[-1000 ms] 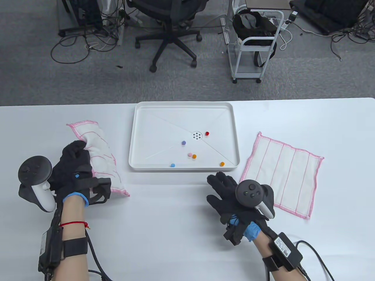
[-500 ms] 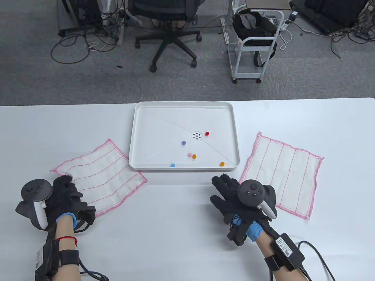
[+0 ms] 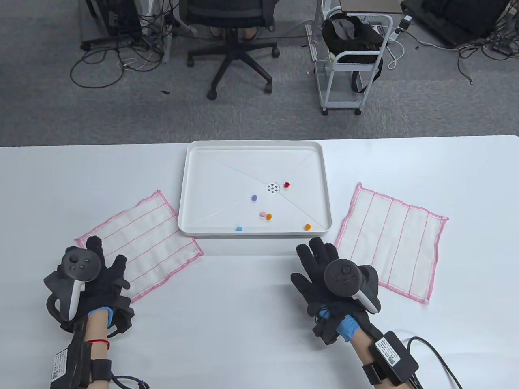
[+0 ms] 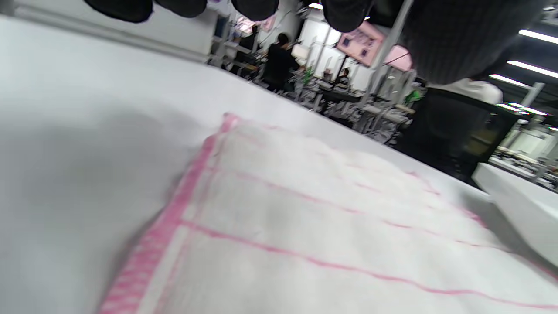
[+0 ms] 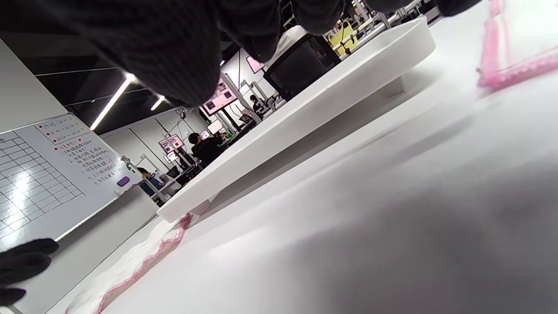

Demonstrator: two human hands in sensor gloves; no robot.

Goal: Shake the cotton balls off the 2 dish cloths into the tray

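The white tray (image 3: 190,162) sits mid-table and holds several small coloured cotton balls (image 3: 254,198). One white dish cloth with pink stripes (image 3: 150,239) lies flat left of the tray; in the left wrist view this cloth (image 4: 305,226) fills the lower frame. The other dish cloth (image 3: 395,239) lies flat to the tray's right. My left hand (image 3: 99,267) rests spread on the near left corner of the left cloth, fingers straight. My right hand (image 3: 318,263) lies flat on the bare table between tray and right cloth, holding nothing. No cotton balls show on either cloth.
The tray's edge (image 5: 305,113) rises just ahead of my right hand in the right wrist view. Beyond the table's far edge stand an office chair (image 3: 235,36) and a white cart (image 3: 352,56) on grey carpet.
The left cloth went from bunched in my left hand to spread flat on the table. My left hand let go and now lies open on its near corner. The right hand barely shifted.
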